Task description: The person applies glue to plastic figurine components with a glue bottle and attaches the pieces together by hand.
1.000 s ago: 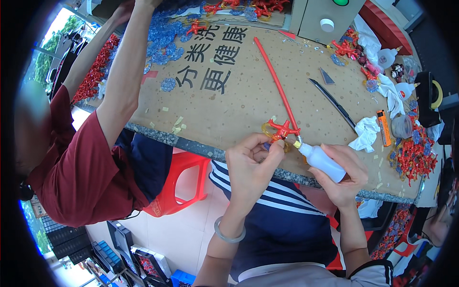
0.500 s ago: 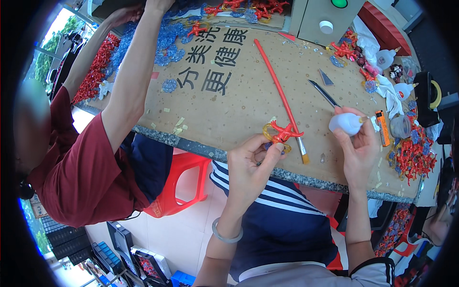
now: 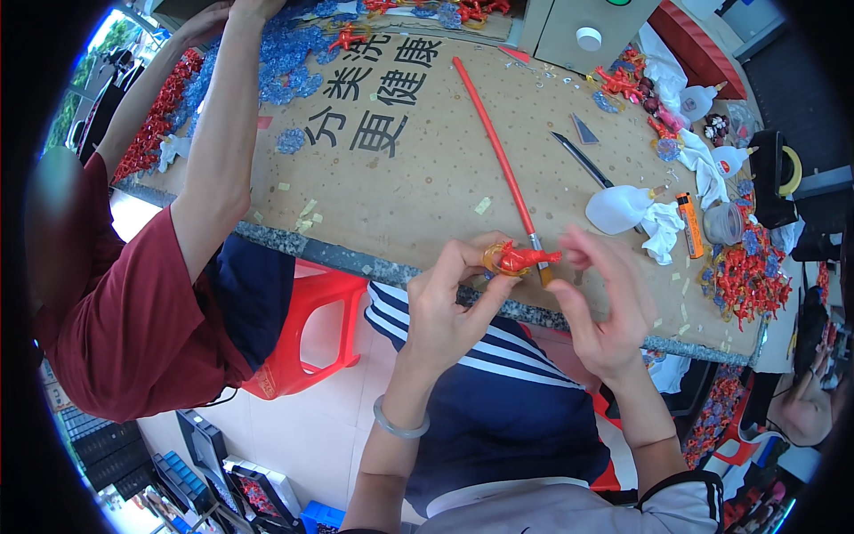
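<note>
My left hand pinches a small red plastic figurine between thumb and fingers above the table's near edge. A yellow translucent ring sits at its end by my fingertips. Beside the figurine is my right hand, with thumb and fingers apart and nothing visible between them. A white squeeze bottle with a thin amber tip lies on the table, beside a crumpled white tissue. A paintbrush with a long red handle lies just beyond the figurine, its bristles partly hidden by my right hand.
A co-worker's arm reaches over blue plastic pieces at left. A pen-like black tool, an orange box, a tape dispenser and a red figurine pile lie right. A grey box stands behind.
My right hand has let go of the squeeze bottle, now lying on the table, and moved left to the figurine. The figurine has turned in my left hand. The view has shifted slightly.
</note>
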{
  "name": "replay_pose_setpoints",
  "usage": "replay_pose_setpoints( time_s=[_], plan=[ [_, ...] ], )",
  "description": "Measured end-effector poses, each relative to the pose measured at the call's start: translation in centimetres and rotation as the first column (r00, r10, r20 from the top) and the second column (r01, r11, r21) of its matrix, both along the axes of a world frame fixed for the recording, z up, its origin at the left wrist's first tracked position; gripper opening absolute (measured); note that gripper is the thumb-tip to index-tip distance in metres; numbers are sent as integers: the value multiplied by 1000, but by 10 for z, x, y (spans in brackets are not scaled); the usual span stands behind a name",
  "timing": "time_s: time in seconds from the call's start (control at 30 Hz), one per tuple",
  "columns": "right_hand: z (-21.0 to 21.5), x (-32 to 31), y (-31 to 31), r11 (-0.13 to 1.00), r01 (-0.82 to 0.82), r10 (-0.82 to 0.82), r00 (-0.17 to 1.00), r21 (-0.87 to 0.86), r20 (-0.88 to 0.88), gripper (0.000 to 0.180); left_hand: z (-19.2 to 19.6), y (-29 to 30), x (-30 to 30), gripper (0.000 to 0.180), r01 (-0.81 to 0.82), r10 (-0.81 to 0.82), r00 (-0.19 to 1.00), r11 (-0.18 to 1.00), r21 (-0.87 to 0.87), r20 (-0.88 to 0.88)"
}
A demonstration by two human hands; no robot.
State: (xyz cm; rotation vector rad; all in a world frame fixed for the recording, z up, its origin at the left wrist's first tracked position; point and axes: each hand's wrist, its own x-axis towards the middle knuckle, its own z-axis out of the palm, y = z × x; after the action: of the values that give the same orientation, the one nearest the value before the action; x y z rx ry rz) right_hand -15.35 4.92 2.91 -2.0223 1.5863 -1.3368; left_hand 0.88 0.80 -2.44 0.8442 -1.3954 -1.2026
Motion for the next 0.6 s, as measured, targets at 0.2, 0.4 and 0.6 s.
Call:
replay_pose_setpoints(
  time_s=[0.2,0.4,0.6],
  plan=[
    [-7,-8,-10,991,-134,134,991,31,-20,23,6,-8,10,19,104,-65,981,971,-216,182],
    [-10,-13,-10,987,-133,124,987,90,104,18,14,-13,8,15,112,-45,974,947,-302,220],
    [-28,-16,-10,953,-230,87,835,200,544,16,11,-9,0,16,80,-64,992,984,-157,104]
  ],
)
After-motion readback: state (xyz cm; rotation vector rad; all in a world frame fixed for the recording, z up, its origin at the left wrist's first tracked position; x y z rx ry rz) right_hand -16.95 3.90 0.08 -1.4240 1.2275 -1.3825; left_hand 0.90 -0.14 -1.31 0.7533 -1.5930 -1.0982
